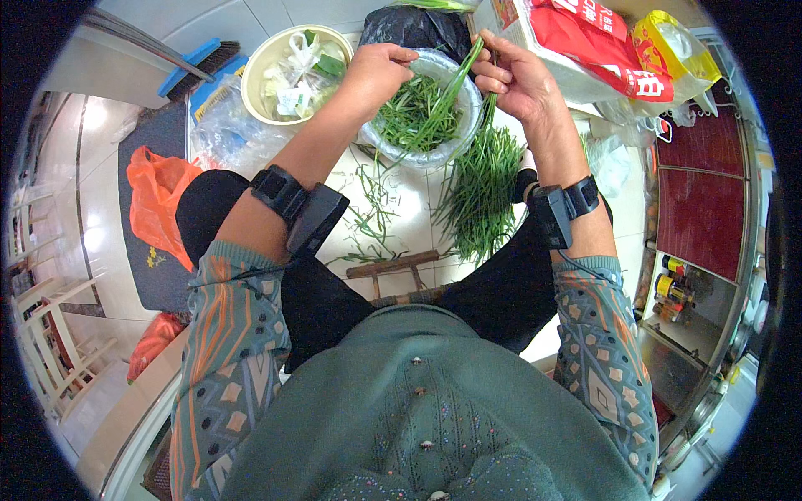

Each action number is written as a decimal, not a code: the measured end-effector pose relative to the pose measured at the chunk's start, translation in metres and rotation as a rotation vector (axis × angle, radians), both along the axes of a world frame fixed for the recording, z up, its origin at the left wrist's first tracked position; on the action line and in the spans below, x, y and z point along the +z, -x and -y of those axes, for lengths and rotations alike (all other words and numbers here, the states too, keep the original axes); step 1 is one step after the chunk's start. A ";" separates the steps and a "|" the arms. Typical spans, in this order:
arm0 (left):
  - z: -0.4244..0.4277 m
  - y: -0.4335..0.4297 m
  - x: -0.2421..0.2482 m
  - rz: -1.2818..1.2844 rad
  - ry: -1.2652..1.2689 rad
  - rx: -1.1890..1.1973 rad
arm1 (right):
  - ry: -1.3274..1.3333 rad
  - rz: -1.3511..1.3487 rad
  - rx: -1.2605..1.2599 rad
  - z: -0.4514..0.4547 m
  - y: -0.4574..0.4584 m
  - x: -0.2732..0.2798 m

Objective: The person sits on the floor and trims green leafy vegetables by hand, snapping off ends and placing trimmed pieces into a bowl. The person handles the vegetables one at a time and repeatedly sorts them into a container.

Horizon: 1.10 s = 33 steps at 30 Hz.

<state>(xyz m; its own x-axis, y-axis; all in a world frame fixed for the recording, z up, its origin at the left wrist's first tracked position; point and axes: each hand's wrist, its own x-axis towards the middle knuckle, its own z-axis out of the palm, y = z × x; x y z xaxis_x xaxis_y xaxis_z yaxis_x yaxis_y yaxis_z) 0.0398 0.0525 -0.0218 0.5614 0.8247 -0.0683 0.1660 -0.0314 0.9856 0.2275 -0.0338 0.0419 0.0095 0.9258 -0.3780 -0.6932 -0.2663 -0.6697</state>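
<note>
My right hand [510, 75] grips a few green chive-like stalks [460, 84] near their pale ends, over the right rim of a round bin. Their leaves droop down into the bin [369, 134], which has a clear plastic liner and holds a heap of loose green leaves [413, 109]. Over the bin's upper left side is my left hand [383, 75], its fingertips pinched together with nothing visible between them. Below my right hand, a thick bunch of the same greens [482, 194] lies on the tiled floor, leaf ends towards me.
Scattered leaf scraps [373, 213] lie before a low wooden stool [395, 266]. A cream bucket [254, 75] holds bagged vegetables. Behind the bin sits a black plastic bag [413, 26]; a white box [564, 81] with a red bag [601, 56] stands right. An orange bag [156, 194] lies left.
</note>
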 end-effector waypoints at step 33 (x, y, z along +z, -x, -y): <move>0.013 -0.020 0.034 0.233 0.222 -0.104 | -0.029 0.234 -0.056 0.000 -0.003 0.006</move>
<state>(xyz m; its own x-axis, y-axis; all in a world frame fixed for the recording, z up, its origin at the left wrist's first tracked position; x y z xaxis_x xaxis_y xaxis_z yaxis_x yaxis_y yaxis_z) 0.0601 0.0392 0.0121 0.6630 0.7419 -0.1000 -0.0571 0.1833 0.9814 0.2304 -0.0336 0.0474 0.1453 0.9318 -0.3327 -0.5316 -0.2101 -0.8205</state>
